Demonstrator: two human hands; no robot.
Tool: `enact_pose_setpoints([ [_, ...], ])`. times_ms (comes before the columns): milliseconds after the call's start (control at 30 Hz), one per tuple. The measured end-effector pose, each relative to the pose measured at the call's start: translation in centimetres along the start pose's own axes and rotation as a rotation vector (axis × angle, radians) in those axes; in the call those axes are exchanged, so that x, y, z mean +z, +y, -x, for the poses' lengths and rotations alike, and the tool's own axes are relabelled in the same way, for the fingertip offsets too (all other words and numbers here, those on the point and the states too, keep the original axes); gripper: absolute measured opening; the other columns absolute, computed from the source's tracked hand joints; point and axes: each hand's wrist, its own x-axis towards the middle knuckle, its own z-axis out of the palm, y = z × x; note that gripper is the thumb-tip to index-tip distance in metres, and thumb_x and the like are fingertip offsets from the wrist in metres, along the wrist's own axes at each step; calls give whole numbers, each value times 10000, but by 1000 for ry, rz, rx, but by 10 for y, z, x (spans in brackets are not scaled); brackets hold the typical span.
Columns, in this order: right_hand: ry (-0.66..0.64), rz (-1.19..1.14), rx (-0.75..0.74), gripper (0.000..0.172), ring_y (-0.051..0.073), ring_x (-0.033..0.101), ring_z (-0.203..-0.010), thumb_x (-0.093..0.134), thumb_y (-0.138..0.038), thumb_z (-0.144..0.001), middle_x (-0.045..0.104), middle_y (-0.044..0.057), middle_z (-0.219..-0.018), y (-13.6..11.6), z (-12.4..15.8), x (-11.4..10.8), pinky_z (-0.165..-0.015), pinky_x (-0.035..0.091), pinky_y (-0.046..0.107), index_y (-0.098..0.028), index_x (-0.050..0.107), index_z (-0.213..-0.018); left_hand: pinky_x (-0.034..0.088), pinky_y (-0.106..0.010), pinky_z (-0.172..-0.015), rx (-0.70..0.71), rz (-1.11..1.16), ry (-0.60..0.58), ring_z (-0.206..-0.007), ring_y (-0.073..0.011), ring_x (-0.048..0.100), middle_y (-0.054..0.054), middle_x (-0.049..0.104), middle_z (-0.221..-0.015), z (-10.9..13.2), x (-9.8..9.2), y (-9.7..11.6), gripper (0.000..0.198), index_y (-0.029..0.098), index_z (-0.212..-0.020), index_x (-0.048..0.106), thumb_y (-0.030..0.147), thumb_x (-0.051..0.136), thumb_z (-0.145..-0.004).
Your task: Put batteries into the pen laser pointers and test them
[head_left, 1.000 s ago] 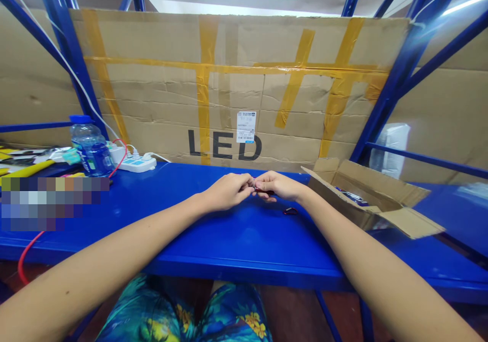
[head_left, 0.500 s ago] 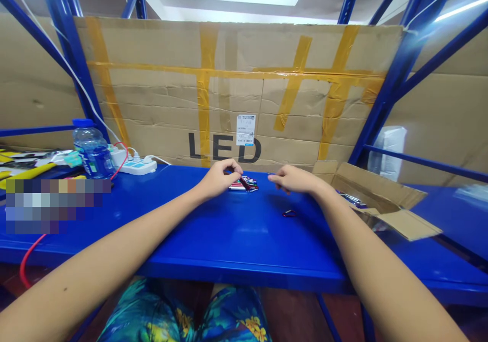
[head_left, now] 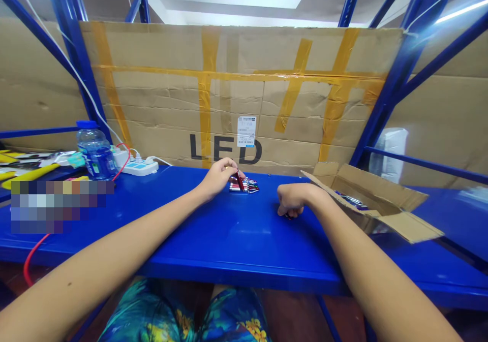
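Near the back of the blue table [head_left: 244, 230], my left hand [head_left: 221, 177] pinches a slim dark red item [head_left: 240, 181]. Just under and to the right of it lies a small pile of colourful metallic pieces [head_left: 249, 185]. Further right and closer to me, my right hand [head_left: 293, 199] points down with curled fingers on the small dark red clip [head_left: 288, 217], which is mostly hidden beneath the fingertips.
At the right stands an open cardboard box [head_left: 381, 194] with metallic pieces inside. A blue-capped bottle [head_left: 95, 151], a white power strip [head_left: 139, 166] and a red cable [head_left: 28, 260] are at the left. A large cardboard sheet [head_left: 168, 103] rises behind the table.
My right hand has moved down and toward me, onto the small clip on the table. The red item in my left hand now stands more upright over the pile.
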Motion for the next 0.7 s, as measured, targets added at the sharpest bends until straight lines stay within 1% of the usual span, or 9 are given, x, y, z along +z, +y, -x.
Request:
enact_pose_setpoints([
  [100, 43, 49, -64, 145, 144, 532, -449, 677, -140, -620, 603, 44, -510, -10, 3, 2, -455, 403, 279, -154, 597, -500, 540, -300, -665, -21, -16, 10, -728, -152, 673, -40, 690, -762, 1, 2, -1, 74, 165, -838, 484, 203, 546, -851],
  [200, 111, 43, -230, 70, 130, 515, -466, 647, -123, -615, 608, 23, -527, -13, 0, 3, -448, 361, 255, -165, 618, -569, 534, -278, -562, -41, 15, -13, -630, -136, 646, -5, 633, -737, 3, 4, -3, 166, 178, -888, 479, 300, 588, -860],
  [267, 126, -96, -368, 49, 129, 546, -514, 630, -148, -656, 643, 28, -605, -14, -3, 4, -474, 389, 247, -168, 597, -626, 484, -237, -458, -44, 22, -45, -538, -116, 606, 18, 587, -717, 3, 5, -6, 201, 190, -919, 477, 345, 591, -865],
  [333, 72, -339, -504, 84, 140, 595, -579, 613, -212, -727, 675, 49, -714, -16, -6, 6, -517, 443, 256, -171, 544, -702, 385, -187, -376, -38, 3, -70, -457, -81, 535, 32, 550, -702, 3, 6, -9, 199, 198, -941, 482, 362, 575, -878],
  [367, 43, -463, -564, 119, 143, 610, -602, 604, -251, -762, 680, 58, -755, -17, -8, 7, -533, 461, 264, -175, 515, -741, 343, -173, -360, -36, -10, -79, -431, -63, 494, 36, 539, -698, 3, 7, -9, 189, 199, -947, 487, 361, 564, -886],
  [433, 44, -648, -653, 174, 132, 603, -612, 597, -304, -804, 666, 52, -775, -20, -11, 9, -538, 464, 260, -179, 476, -800, 288, -166, -355, -46, -33, -82, -406, -42, 423, 43, 523, -684, 3, 8, -10, 162, 196, -946, 497, 343, 542, -898],
  [533, 178, -770, -670, 171, 88, 525, -569, 597, -291, -821, 615, 10, -739, -22, -17, 12, -521, 410, 226, -172, 475, -837, 278, -183, -385, -70, -95, -93, -414, -48, 386, 48, 508, -641, 4, 9, -10, 102, 184, -913, 506, 286, 502, -906],
  [600, 224, -809, -651, 145, 76, 486, -562, 592, -260, -817, 604, 3, -747, -21, -22, 12, -527, 386, 222, -167, 486, -849, 326, -199, -437, -59, -177, -108, -457, -66, 421, 45, 520, -637, 4, 10, -9, 70, 176, -898, 519, 241, 491, -894],
  [700, 233, -802, -662, 133, 78, 466, -569, 592, -241, -802, 602, 6, -762, -19, -27, 13, -552, 378, 235, -159, 506, -861, 430, -237, -592, 23, -322, -120, -625, -109, 542, 18, 586, -723, 6, 10, -12, 73, 168, -908, 551, 202, 512, -857],
])
